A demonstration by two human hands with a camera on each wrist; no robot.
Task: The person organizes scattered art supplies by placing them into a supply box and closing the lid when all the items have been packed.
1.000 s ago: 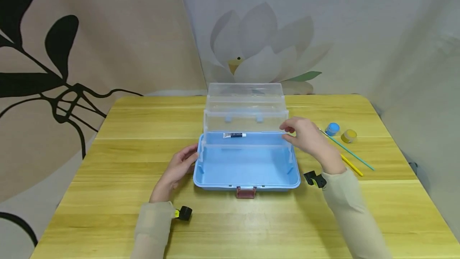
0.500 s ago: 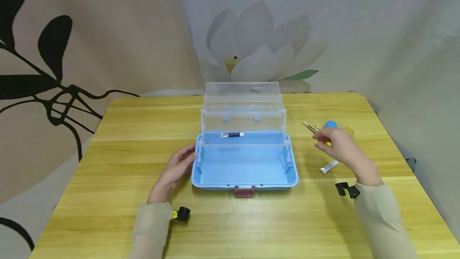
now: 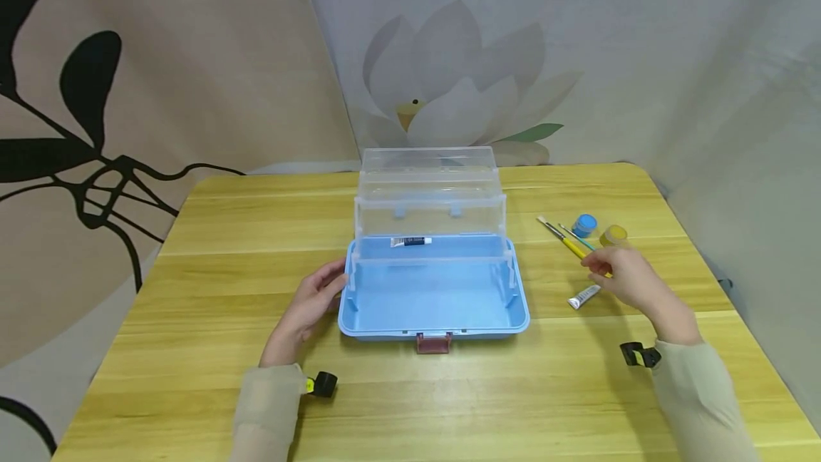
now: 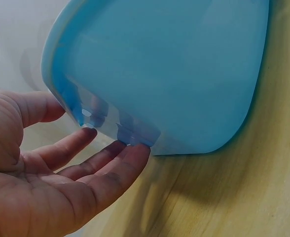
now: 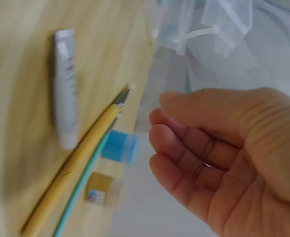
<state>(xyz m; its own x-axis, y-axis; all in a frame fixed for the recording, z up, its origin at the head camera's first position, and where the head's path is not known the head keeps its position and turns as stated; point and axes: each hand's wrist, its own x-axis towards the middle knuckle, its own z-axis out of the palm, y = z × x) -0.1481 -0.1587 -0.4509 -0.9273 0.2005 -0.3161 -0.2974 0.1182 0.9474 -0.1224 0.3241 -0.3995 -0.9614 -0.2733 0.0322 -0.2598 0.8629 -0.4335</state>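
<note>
Evenly lit in the head view, with a faint shadow on the worktop [image 3: 609, 351] below the right fingers [image 3: 601, 257]. Dim from the left wrist, shadowed beside the left fingers [image 4: 123, 170]. Hazy from the right wrist, blurring the tube [image 5: 66, 94] facing the right fingers.

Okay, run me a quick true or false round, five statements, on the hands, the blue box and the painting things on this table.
1. The left hand touches the side of the blue storage box. True.
2. The right hand is gripping the yellow paintbrush. False: the right hand holds nothing; the yellow paintbrush lies on the table.
3. The blue paint jar and the yellow paint jar are both outside the box. True.
4. The box is closed. False: it stands open.
5. The dark-labelled paint tube lies beside the jars. False: the dark-labelled paint tube shows toward the back of the box.
</note>
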